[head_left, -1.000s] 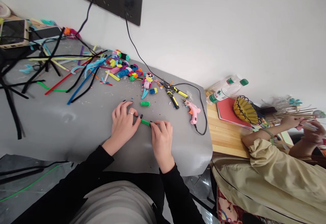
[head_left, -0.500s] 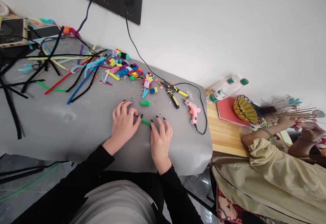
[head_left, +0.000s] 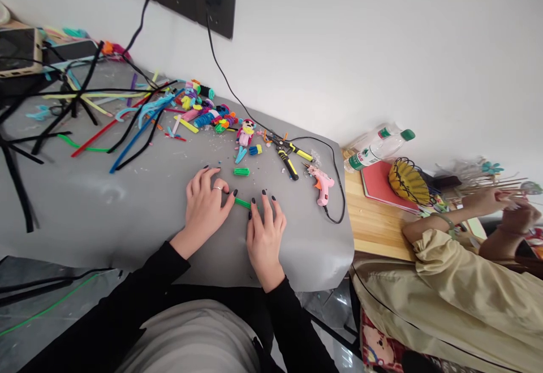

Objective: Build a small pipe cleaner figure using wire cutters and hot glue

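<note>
green pipe-cleaner strip (head_left: pixel 243 203) lay flat on gray tabletop (head_left: pixel 144 198) between left hand (head_left: pixel 203 200) (half-curled) and right hand (head_left: pixel 265 241) (fingers loosely spread) | couldn't tell if either pinched it | green bundle (head_left: pixel 241 172) just beyond looked done, strip wasn't bundled yet imo

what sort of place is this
Probably a craft workshop or shared craft table: coloured fuzzy stems lie strewn across a grey-covered table, with a pink glue gun and black-and-yellow pliers toward its right side.
</note>
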`<state>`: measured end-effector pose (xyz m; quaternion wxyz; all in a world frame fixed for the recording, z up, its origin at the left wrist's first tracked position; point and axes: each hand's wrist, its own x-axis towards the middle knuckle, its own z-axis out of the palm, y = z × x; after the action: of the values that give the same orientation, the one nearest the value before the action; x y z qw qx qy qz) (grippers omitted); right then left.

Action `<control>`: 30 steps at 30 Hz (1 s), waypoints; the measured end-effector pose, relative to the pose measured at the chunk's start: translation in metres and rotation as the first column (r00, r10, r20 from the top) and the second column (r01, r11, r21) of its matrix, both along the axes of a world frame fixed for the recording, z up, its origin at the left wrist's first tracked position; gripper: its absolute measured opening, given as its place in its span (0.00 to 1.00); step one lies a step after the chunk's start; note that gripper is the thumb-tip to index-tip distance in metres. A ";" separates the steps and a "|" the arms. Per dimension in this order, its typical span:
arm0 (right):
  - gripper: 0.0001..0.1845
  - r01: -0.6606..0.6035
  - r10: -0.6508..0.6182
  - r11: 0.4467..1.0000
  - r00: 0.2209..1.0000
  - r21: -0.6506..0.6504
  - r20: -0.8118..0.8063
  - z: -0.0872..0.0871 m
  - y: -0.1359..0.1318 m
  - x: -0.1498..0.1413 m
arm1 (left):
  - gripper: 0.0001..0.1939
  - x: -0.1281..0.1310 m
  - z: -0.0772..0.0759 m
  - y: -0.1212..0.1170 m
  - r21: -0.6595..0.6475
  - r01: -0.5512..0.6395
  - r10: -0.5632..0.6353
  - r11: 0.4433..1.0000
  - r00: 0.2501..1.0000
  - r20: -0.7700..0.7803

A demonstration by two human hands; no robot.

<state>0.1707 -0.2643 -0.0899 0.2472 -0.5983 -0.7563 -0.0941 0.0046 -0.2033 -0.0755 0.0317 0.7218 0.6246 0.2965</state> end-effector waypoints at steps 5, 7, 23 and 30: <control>0.23 0.007 -0.007 1.000 1.000 -0.018 0.000 -0.002 -0.001 0.001 | 0.04 0.000 0.000 0.000 -0.005 0.003 -0.003 1.000 1.000 0.000; 0.23 0.002 -0.002 1.000 1.000 -0.027 0.002 -0.002 -0.001 0.001 | 0.04 0.000 0.000 0.000 -0.007 0.004 -0.004 1.000 1.000 0.003; 0.14 0.020 -0.011 0.999 0.984 0.049 -0.179 0.003 0.006 0.002 | 0.04 0.000 0.001 0.000 -0.018 -0.006 0.006 1.000 1.000 0.018; 0.13 0.008 0.006 0.998 0.969 0.057 -0.248 0.000 0.008 0.003 | 0.04 0.001 0.001 -0.001 -0.034 -0.010 0.011 0.999 1.000 0.021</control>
<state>0.1741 -0.2560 -0.0897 0.3568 -0.5986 -0.7161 -0.0403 0.0052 -0.2038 -0.0740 0.0490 0.7146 0.6331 0.2935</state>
